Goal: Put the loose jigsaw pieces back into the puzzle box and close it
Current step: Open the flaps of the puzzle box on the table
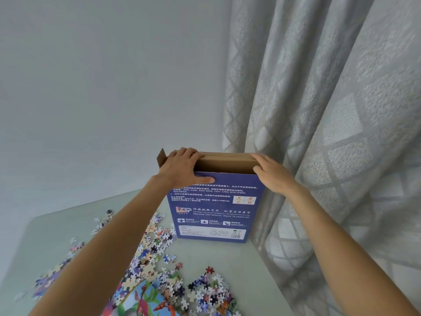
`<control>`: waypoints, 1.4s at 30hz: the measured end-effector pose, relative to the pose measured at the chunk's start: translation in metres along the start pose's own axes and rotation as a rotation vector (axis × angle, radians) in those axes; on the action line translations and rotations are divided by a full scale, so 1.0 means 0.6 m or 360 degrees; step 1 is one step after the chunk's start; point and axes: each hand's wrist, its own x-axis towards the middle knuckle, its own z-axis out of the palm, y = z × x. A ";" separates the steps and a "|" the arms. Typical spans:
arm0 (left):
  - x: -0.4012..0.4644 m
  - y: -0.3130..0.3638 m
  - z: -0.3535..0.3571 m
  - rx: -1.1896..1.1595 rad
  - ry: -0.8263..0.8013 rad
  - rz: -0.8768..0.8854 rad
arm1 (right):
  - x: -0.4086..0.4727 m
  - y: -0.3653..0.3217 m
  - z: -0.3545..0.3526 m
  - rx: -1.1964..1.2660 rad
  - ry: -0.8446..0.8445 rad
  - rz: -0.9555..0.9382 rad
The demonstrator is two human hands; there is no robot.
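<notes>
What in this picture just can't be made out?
All from the head view:
Inside of the puzzle box: its front wall hides whatever lies within.
Small print on the box: too small to read.
Colourful sheet: cut off by the bottom edge, partly under jigsaw pieces.
Right hand: underside hidden, so gripping or resting is unclear.

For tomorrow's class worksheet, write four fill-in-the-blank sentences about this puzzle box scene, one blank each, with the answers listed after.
1. The blue puzzle box stands ___, its top open.
2. The left hand grips the box's top ___ corner.
3. The jigsaw pieces lie loose on the ___, outside the box.
4. To the right of the right hand hangs a grey ___.

Answers: upright; left; table; curtain.
</notes>
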 end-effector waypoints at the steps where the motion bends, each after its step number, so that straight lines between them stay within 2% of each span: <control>1: 0.000 0.000 0.002 -0.0002 0.0003 -0.0005 | 0.000 -0.001 0.002 0.0066 0.0020 0.0012; 10: -0.008 0.002 -0.001 -0.0045 0.0035 -0.0013 | 0.005 0.000 0.010 0.0216 0.0149 -0.0052; 16: -0.036 -0.004 -0.008 0.0041 0.0478 -0.0005 | -0.003 0.010 0.004 0.0030 0.0439 -0.0251; 19: -0.048 -0.005 -0.010 -0.0014 0.0572 0.0023 | -0.006 0.010 -0.002 -0.0042 0.0628 -0.0397; 22: -0.058 0.002 -0.006 -0.0096 0.0574 0.0003 | -0.012 0.010 -0.003 -0.0081 0.0719 -0.0474; 33: -0.062 0.021 -0.001 -0.0282 0.0605 -0.0212 | -0.035 0.018 0.008 -0.0073 0.0669 -0.0479; 38: -0.063 0.024 0.000 -0.0203 0.0544 -0.0204 | -0.036 0.019 0.019 -0.0092 0.0785 -0.0424; 42: -0.065 0.038 0.002 -0.0278 0.0634 -0.0227 | -0.032 0.026 0.019 -0.0039 0.0827 -0.0345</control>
